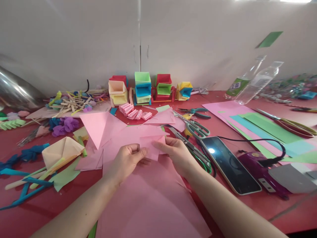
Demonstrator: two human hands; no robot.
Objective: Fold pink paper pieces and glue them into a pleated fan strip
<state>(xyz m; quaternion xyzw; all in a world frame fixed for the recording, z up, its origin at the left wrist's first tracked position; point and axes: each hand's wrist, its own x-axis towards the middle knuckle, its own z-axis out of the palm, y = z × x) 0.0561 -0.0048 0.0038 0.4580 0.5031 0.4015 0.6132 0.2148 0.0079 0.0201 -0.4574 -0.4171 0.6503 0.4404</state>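
Between my two hands is a small piece of pink paper (151,148), held above larger pink sheets (148,205) on the table. My left hand (131,162) pinches its left side with thumb and curled fingers. At the right edge, my right hand (177,153) grips it, thumb in front and fingers behind. Folded pink strips (133,111) lie in a small pile beyond the hands. A pink paper triangle (95,125) and more pink pieces rest to the left. A utility knife (193,148) lies close beside my right hand.
Folded-paper boxes (143,87) stand along the back. On the right are scissors (196,128), pliers (198,112), a phone (230,165), a purple power strip (262,172), coloured sheets (267,127) and plastic bottles (259,82). Wooden sticks (74,102) and paper flowers (65,126) lie left.
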